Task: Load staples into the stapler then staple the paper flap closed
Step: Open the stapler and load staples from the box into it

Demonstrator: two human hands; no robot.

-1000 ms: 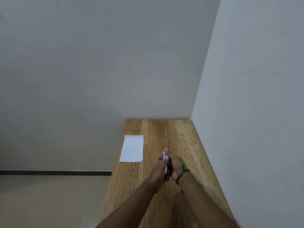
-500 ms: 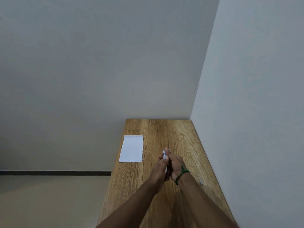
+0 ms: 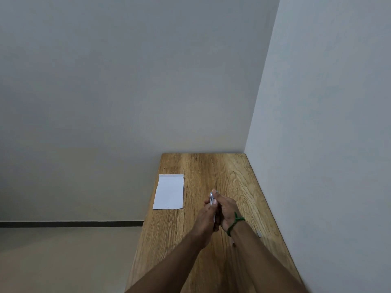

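Both hands (image 3: pixel 215 210) apparently clasp the stapler (image 3: pixel 211 199).

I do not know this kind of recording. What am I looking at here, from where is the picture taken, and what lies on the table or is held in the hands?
There is no machine here: a person works with two bare hands. The picture comes from a wide-angle camera worn on the person's head, looking forward and down, so both arms enter from the bottom edge.

The left hand and the right hand are pressed together above a wooden table that stands in a corner of the room. Between them they hold a small stapler, mostly hidden; only a thin light edge shows. The right wrist wears a green band.

On the table, to the left, lies a white paper with a folded flap at its far end. Near the right edge lies a small grey piece, probably a strip of staples, though it is too small to be sure.
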